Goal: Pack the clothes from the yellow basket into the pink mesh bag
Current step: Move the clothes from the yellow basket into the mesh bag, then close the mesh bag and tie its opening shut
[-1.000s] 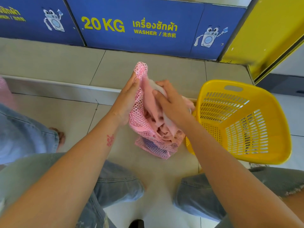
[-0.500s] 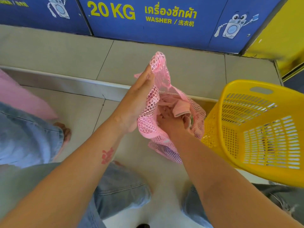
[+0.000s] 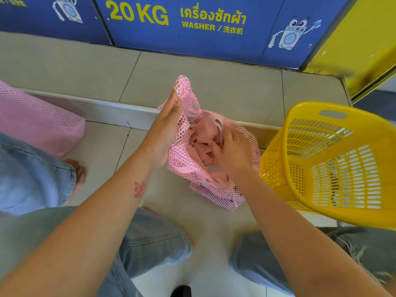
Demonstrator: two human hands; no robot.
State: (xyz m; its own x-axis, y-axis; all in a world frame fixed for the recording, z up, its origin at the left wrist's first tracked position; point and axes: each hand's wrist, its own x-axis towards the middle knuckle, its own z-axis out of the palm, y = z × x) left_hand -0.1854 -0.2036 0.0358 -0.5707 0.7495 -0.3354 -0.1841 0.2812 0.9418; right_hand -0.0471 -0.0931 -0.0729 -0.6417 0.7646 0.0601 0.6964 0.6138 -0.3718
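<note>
Two hands work a pink mesh bag (image 3: 216, 189) held over the tiled floor (image 3: 102, 146), pale pink clothes (image 3: 201, 138) bunched inside. Left hand (image 3: 165, 129) pinches the bag's raised rim; right hand (image 3: 231, 153), fingers curled, presses into the clothes at its mouth. Just beside it tilts the yellow basket (image 3: 334, 166), below blue washer panels (image 3: 203, 24) marked "20 KG"

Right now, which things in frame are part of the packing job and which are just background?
Job:
- pink mesh bag, mouth held up by the left hand
- pink clothes inside it, right hand pressing in
- yellow basket, tipped, no clothes visible

Background:
- second pink mesh bag at left
- blue washer panel
- another person's foot
</note>
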